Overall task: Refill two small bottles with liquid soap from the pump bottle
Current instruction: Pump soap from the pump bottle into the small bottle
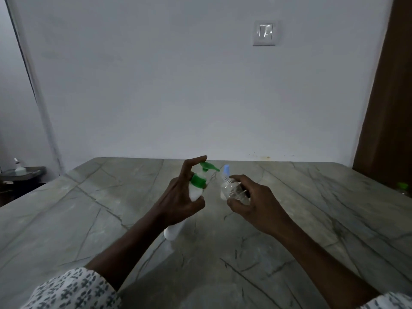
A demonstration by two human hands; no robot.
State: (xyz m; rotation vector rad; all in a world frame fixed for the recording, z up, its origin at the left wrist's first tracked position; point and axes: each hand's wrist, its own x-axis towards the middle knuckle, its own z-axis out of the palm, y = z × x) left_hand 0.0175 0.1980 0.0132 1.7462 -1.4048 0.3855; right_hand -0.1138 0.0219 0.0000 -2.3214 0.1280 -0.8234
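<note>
The left hand (178,201) grips the pump bottle (196,190) round its white body, with the forefinger (192,161) laid on the green pump head. The nozzle (214,168) points right. Just right of the pump bottle, the right hand (256,206) holds the small bottle (231,189) in curled fingers (240,178). It leans left, with its blue top (226,170) close beside the nozzle tip, above the worktop (312,219).

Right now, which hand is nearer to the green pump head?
Left. The left hand grips the pump bottle, forefinger on the green pump head; the right hand holds a small clear bottle beside its spout.
</note>
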